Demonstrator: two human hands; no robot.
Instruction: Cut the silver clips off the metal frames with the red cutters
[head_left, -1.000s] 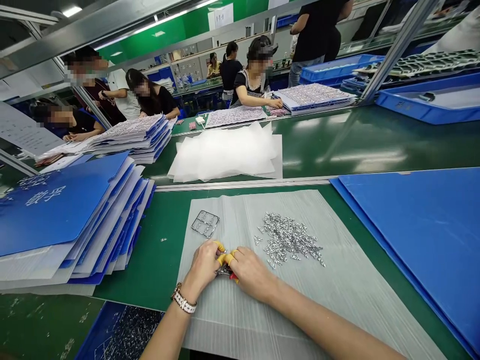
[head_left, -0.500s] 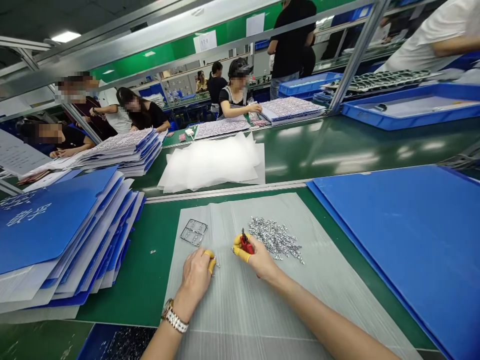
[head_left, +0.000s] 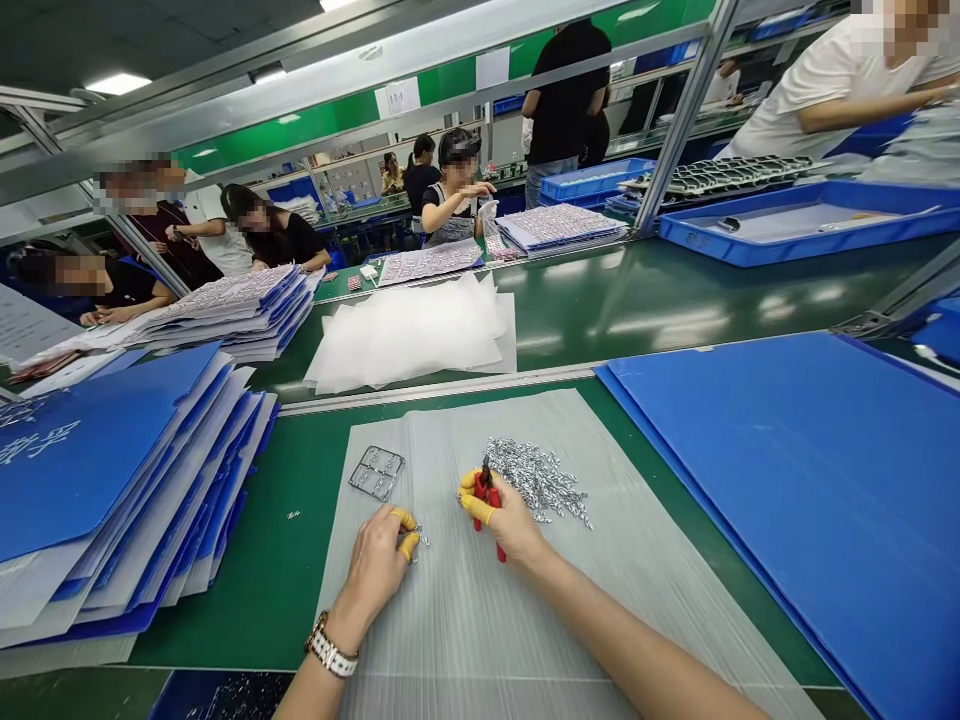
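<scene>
My right hand (head_left: 501, 510) is closed around red-handled nippers (head_left: 486, 490), their dark jaws pointing away from me. A tiny shiny bit shows at its fingertips, too small to name. Yellow finger cots cover some fingertips of both hands. My left hand (head_left: 379, 560), with a watch on the wrist, is low over the pale sheet (head_left: 465, 630), thumb and finger curled around small silvery parts (head_left: 423, 537). Beyond it lies a square sprue frame (head_left: 377, 473) with small parts inside. A pile of silvery parts (head_left: 536, 478) lies just past my right hand.
Stacked blue and white sheets (head_left: 150, 470) rise at the left. A large blue board (head_left: 780, 470) covers the right side. White foam sheets (head_left: 409, 335) lie across the metal rail, and a blue tray (head_left: 810, 230) stands at the back right. Several co-workers are beyond.
The nippers have turned in my right hand, so both red handles now show below the fingers. More silvery parts are visible at my left fingertips. The whole view has shifted slightly.
</scene>
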